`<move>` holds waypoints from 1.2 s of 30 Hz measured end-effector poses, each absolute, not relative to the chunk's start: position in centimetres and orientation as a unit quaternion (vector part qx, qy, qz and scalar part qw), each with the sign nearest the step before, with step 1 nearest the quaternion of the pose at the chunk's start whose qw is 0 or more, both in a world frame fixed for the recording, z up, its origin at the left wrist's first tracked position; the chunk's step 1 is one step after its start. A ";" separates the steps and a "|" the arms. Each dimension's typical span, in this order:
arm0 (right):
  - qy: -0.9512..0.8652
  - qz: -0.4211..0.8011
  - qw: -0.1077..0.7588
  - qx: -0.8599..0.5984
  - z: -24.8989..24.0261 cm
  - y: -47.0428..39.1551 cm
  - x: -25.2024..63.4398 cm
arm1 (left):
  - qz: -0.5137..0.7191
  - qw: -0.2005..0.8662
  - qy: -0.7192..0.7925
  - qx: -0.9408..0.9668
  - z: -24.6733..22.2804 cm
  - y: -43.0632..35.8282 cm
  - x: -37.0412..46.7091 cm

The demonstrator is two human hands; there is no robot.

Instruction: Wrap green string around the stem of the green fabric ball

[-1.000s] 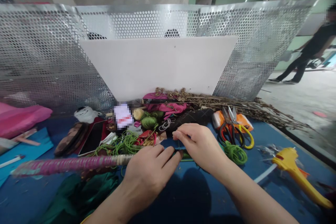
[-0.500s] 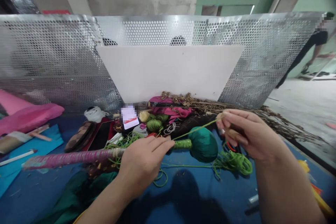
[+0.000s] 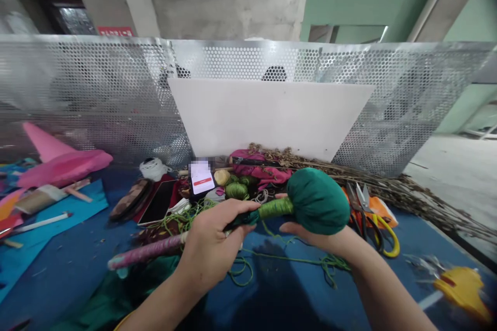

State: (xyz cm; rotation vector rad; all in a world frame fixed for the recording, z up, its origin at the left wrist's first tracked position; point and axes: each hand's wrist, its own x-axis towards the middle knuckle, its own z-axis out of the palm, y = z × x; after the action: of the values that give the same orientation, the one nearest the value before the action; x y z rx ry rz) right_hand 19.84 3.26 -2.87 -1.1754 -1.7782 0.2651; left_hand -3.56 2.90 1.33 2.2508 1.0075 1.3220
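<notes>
My left hand [image 3: 212, 240] is closed around a stick wrapped in pink and purple yarn [image 3: 149, 251], near the gathered dark cloth at its right end. A round head of dark green cloth [image 3: 318, 201] is fixed to that end. Between hand and head, light green yarn [image 3: 275, 208] is wound in a tight band. Behind and below the green head is my right hand [image 3: 330, 242]; its thumb shows under the band, and most of its fingers are hidden. Loose green yarn [image 3: 287, 257] trails over the blue table below.
Scissors [image 3: 375, 220] and a yellow glue gun [image 3: 462, 289] lie at the right. Dry stalks [image 3: 438, 207] run along the back right. Phone [image 3: 157, 201], yarn balls [image 3: 236, 190] and pink cloth [image 3: 272, 173] lie behind my hands. A white board [image 3: 272, 114] leans against the perforated metal screen [image 3: 97, 93].
My right hand has moved left and in, from holding the yarn taut at the right to behind the green head. The stick has shifted right, and the scissors now show.
</notes>
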 end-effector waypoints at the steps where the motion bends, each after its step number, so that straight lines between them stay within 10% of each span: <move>1: -0.745 0.151 0.457 -0.462 -2.9 2.8 18.7 | 0.471 0.179 0.361 0.785 1.4 2.9 -3.6; 7: -0.733 0.260 0.470 -0.418 -2.6 1.4 14.0 | 0.475 0.220 0.373 0.766 1.8 2.8 -3.9; 15: -0.757 0.012 0.554 -0.347 -0.5 -2.2 12.8 | 0.500 0.234 0.392 0.736 1.7 3.0 -3.8; 22: -0.648 0.322 0.662 -0.196 -2.2 -1.2 12.9 | 0.475 0.202 0.375 0.770 0.1 2.5 -2.8; 36: -0.569 0.261 0.715 -0.310 -4.1 -2.9 11.1 | 0.528 -0.034 0.329 0.782 -2.1 2.0 -2.3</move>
State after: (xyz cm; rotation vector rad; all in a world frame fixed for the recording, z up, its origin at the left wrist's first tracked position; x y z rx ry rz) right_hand 11.07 -2.92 -4.14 -0.6867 -1.2609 0.5780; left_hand -2.32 2.04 -2.08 2.5120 1.0550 1.6956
